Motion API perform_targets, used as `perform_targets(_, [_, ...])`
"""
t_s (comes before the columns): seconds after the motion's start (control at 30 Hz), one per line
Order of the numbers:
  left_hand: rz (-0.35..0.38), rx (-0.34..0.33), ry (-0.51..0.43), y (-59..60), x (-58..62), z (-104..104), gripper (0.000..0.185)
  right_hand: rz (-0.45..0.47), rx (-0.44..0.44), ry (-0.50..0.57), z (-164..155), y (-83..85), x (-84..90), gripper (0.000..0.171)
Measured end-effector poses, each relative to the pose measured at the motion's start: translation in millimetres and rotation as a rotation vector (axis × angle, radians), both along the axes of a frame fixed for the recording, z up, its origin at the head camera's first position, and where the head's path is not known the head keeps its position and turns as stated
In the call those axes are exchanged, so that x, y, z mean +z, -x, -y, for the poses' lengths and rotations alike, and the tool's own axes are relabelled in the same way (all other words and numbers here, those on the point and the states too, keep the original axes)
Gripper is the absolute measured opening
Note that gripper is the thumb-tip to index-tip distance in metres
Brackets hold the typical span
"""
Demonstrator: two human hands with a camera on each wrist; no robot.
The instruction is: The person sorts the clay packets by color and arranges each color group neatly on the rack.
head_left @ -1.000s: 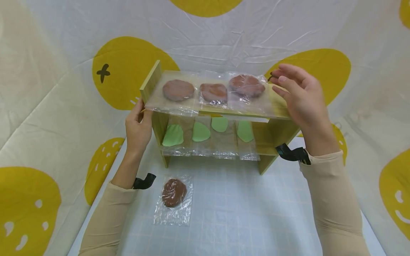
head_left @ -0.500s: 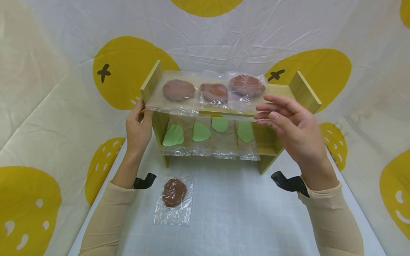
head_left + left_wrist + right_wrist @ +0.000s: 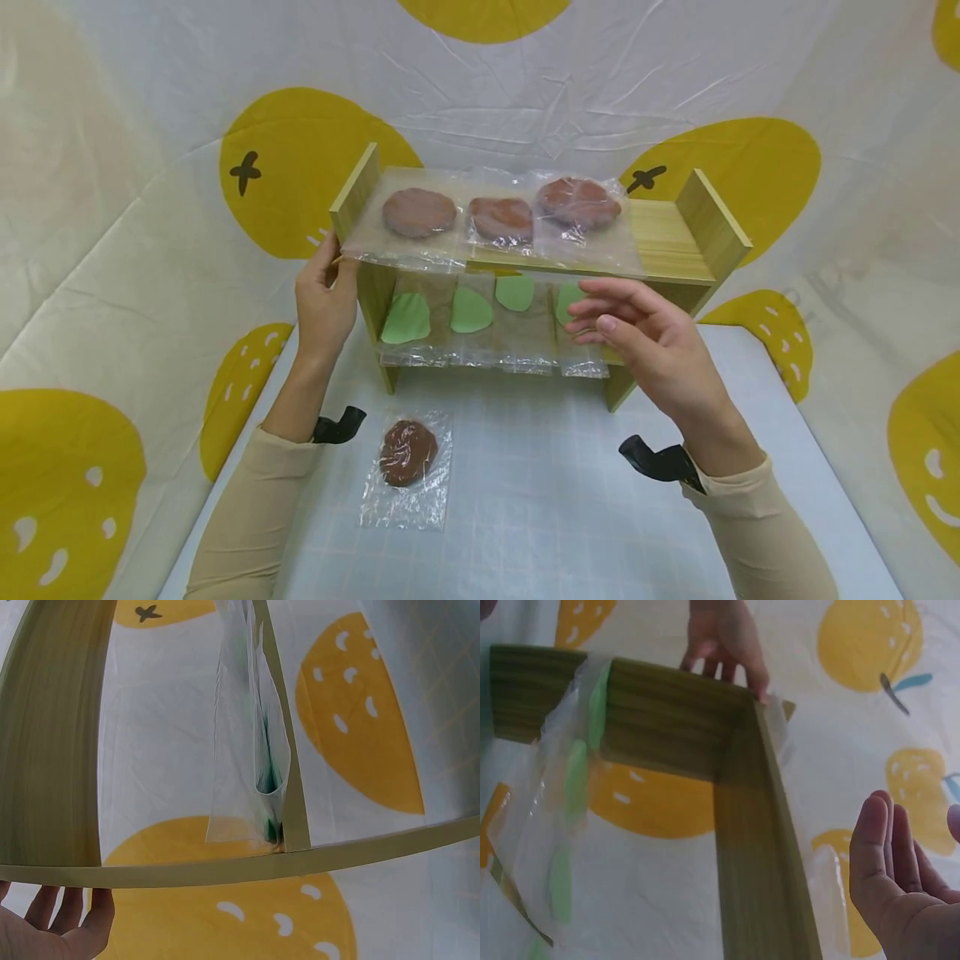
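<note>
A small wooden shelf (image 3: 667, 237) stands on the white table (image 3: 540, 517). Three bagged brown patties (image 3: 501, 218) lie on its top board. Several bagged green pieces (image 3: 405, 318) sit on the lower board, also seen in the right wrist view (image 3: 574, 772). My left hand (image 3: 324, 292) grips the shelf's left side panel, fingers curled over its edge (image 3: 724, 645). My right hand (image 3: 637, 333) hovers in front of the lower board's right part, fingers relaxed and holding nothing. Another bagged brown patty (image 3: 407, 452) lies on the table in front of the shelf.
A white cloth backdrop with large yellow shapes (image 3: 300, 158) closes in behind and at both sides of the table. Black wrist straps (image 3: 660, 462) show on both sleeves. The shelf's raised right end panel (image 3: 712, 221) stands bare.
My right hand has come down and to the left, from the right end of the top board to in front of the lower board. The left hand and the shelf have stayed put.
</note>
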State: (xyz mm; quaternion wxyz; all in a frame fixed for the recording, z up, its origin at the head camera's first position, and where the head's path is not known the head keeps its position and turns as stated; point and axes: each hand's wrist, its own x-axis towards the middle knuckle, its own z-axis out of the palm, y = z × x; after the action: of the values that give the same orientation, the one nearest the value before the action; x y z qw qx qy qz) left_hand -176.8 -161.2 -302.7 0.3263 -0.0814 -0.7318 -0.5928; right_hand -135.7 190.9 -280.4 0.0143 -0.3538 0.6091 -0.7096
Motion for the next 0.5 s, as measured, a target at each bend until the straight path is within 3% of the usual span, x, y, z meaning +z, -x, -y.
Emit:
perform_targets(0.3, [-0.008,0.007,0.001,0.5,-0.6,0,0.04,0.11,0.055,-0.118,17,0.6,-40.1,0.036])
perform_targets(0.5, [-0.012,0.006,0.006,0.9,-0.9,0,0.039,0.167,0.077,-0.13,22,3.3,-61.6,0.035])
